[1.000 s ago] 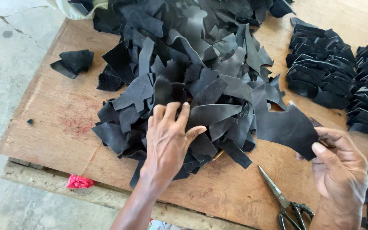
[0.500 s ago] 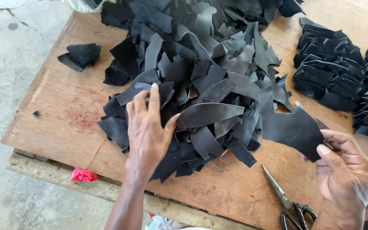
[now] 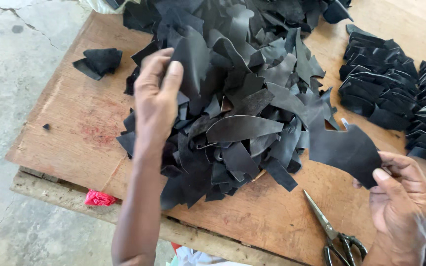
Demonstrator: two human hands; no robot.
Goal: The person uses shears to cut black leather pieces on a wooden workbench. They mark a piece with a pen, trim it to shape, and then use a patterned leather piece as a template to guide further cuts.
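Observation:
A big heap of black leather offcuts point(image 3: 242, 98) covers the middle of a wooden board point(image 3: 75, 118). My left hand point(image 3: 155, 101) is raised over the heap's left side and pinches one black leather scrap point(image 3: 193, 59) between thumb and fingers. My right hand point(image 3: 404, 197) at the lower right grips a large flat black leather piece point(image 3: 343, 148) by its lower right corner, holding it just above the board beside the heap.
Scissors point(image 3: 334, 236) lie on the board near my right hand. Neat rows of cut black pieces point(image 3: 390, 83) sit at the right. A small separate scrap pile point(image 3: 99, 61) lies at the left. A red scrap point(image 3: 99, 198) rests on the board's front edge. Concrete floor point(image 3: 11, 59) lies left.
My left hand has moved from flat on the heap's front up and back, lifting one scrap off the pile. My right hand still holds the large piece in about the same place.

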